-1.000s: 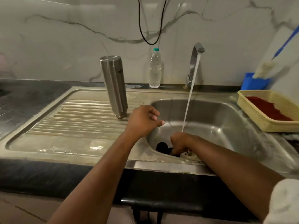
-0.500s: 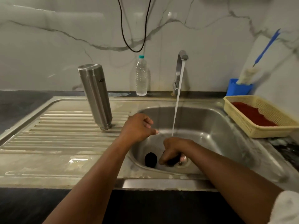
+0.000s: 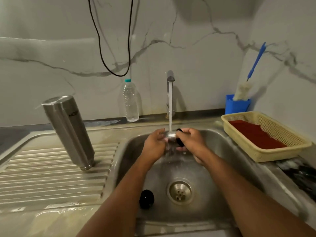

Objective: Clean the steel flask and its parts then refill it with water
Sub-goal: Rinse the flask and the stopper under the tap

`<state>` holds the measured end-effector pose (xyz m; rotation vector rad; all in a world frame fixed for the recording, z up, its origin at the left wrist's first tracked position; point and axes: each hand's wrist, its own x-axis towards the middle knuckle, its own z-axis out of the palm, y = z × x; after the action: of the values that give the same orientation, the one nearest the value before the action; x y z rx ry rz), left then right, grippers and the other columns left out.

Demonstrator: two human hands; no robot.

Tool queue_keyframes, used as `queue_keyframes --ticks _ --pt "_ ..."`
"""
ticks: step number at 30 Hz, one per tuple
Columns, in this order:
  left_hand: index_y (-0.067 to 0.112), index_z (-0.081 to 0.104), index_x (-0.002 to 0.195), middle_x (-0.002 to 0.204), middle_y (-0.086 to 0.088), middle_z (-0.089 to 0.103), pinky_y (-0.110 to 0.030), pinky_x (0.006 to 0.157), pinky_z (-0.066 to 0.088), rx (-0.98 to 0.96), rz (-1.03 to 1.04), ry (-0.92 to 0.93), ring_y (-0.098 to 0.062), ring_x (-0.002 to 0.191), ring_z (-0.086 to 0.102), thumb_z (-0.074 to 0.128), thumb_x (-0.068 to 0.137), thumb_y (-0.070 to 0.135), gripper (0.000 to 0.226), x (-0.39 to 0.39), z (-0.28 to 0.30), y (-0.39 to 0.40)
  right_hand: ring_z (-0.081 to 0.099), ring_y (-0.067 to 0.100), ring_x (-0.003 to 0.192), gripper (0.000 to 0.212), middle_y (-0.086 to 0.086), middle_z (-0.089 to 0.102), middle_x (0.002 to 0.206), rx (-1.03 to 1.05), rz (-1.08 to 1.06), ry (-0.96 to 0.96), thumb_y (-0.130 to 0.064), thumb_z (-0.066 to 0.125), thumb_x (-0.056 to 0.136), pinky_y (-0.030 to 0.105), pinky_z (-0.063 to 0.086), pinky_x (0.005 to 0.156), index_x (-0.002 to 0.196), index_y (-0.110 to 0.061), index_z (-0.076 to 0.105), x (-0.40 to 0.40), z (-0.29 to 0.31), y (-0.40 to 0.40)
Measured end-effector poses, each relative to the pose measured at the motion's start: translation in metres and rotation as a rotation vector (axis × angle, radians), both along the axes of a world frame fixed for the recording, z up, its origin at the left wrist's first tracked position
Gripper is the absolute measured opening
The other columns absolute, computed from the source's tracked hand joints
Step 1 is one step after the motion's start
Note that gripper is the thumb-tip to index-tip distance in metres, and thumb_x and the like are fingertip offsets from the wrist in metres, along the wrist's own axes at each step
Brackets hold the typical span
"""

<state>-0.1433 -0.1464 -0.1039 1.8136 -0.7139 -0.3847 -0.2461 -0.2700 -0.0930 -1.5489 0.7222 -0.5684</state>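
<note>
Steel cap (image 3: 171,135) is being gripped between left hand (image 3: 154,144) and right hand (image 3: 192,142), directly under tap stream (image 3: 170,108) for rinsing. Flask body (image 3: 68,130) is being drained inverted, far left on drainboard (image 3: 51,177); black part (image 3: 146,199) is being left in near basin.

I'm seeing brushed steel on the flask (image 3: 68,132), a wet, glossy steel sink (image 3: 222,151), clear plastic on the bottle (image 3: 130,101), woven-look plastic basket (image 3: 266,151), and polished marble wall (image 3: 196,53).
</note>
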Motion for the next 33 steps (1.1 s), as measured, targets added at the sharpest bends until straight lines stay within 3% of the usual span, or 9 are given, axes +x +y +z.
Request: queue_keyframes --ticks 4,9,12,15,20,22,25,28,33 --pt "0.017 0.052 0.151 0.133 -0.004 0.07 -0.044 0.106 0.055 -0.136 -0.076 0.041 -0.02 0.12 0.069 0.063 0.104 0.014 0.049 0.006 -0.015 -0.005 0.076 0.028 0.094 0.032 0.015 0.07 0.113 0.147 0.058 -0.042 -0.031 0.068 0.098 0.042 0.066 0.077 0.121 -0.01 0.061 0.012 -0.006 -0.001" --pt "0.01 0.043 0.157 0.139 -0.006 0.067 -0.043 0.114 0.049 -0.145 -0.062 -0.046 -0.015 0.127 0.065 0.067 0.102 0.019 0.061 0.003 -0.012 -0.004 0.076 0.027 0.075 0.033 0.013 0.079 0.089 0.216 0.123 -0.03 -0.042 0.058 0.104 0.037 0.062 0.066 0.111 -0.011 0.069 0.014 -0.003 0.006" --pt "0.012 0.042 0.158 0.142 -0.005 0.066 -0.041 0.116 0.048 -0.168 -0.048 -0.038 -0.014 0.129 0.063 0.063 0.105 0.025 0.059 0.001 -0.008 -0.006 0.078 0.028 0.081 0.036 0.013 0.079 0.098 0.163 0.143 -0.014 -0.047 0.059 0.103 0.042 0.065 0.075 0.117 -0.015 0.067 0.012 -0.003 0.002" --pt "0.013 0.046 0.155 0.141 -0.006 0.067 -0.044 0.114 0.049 -0.18 -0.046 0.007 -0.016 0.128 0.064 0.062 0.106 0.03 0.054 0.001 -0.008 -0.005 0.075 0.029 0.1 0.025 0.012 0.072 0.12 0.113 0.185 -0.092 -0.021 0.064 0.103 0.043 0.065 0.083 0.128 -0.019 0.065 0.008 -0.002 0.0" --pt "0.023 0.064 0.136 0.125 -0.007 0.075 -0.052 0.105 0.056 -0.25 -0.004 0.093 -0.021 0.116 0.072 0.068 0.101 0.037 0.038 0.005 -0.013 -0.005 0.073 0.031 0.106 0.064 0.015 0.07 0.12 0.022 0.284 -0.091 0.012 0.069 0.089 0.042 0.065 0.082 0.14 -0.026 0.059 0.004 -0.002 -0.005" --pt "0.028 0.069 0.126 0.121 -0.006 0.076 -0.052 0.104 0.057 -0.281 0.005 0.083 -0.021 0.114 0.073 0.068 0.102 0.034 0.025 0.005 -0.013 -0.006 0.074 0.032 0.105 0.061 0.019 0.069 0.123 0.066 0.274 -0.104 0.01 0.073 0.088 0.039 0.065 0.079 0.139 -0.022 0.06 0.005 -0.002 -0.006" --pt "0.011 0.051 0.151 0.132 -0.007 0.072 -0.048 0.111 0.052 -0.282 -0.005 0.091 -0.018 0.123 0.069 0.065 0.104 0.025 0.051 0.003 -0.013 -0.007 0.078 0.033 0.095 0.057 0.02 0.069 0.123 0.17 0.254 -0.115 0.005 0.076 0.088 0.043 0.066 0.079 0.138 -0.013 0.056 0.006 -0.002 -0.006" --pt "0.009 0.044 0.156 0.142 -0.007 0.066 -0.047 0.118 0.046 -0.263 -0.039 0.062 -0.018 0.132 0.062 0.057 0.107 0.016 0.051 0.006 -0.014 -0.009 0.076 0.033 0.081 0.041 0.024 0.073 0.113 0.345 0.263 -0.144 -0.002 0.074 0.091 0.044 0.066 0.074 0.128 -0.002 0.057 0.002 0.004 -0.005" --pt "0.016 0.053 0.151 0.135 -0.004 0.071 -0.045 0.116 0.048 -0.308 -0.043 0.059 -0.016 0.129 0.065 0.059 0.107 0.019 0.045 0.011 -0.01 -0.005 0.076 0.031 0.073 0.066 0.023 0.076 0.089 0.385 0.278 -0.135 -0.031 0.082 0.076 0.041 0.067 0.068 0.124 0.008 0.061 0.004 0.003 -0.004"
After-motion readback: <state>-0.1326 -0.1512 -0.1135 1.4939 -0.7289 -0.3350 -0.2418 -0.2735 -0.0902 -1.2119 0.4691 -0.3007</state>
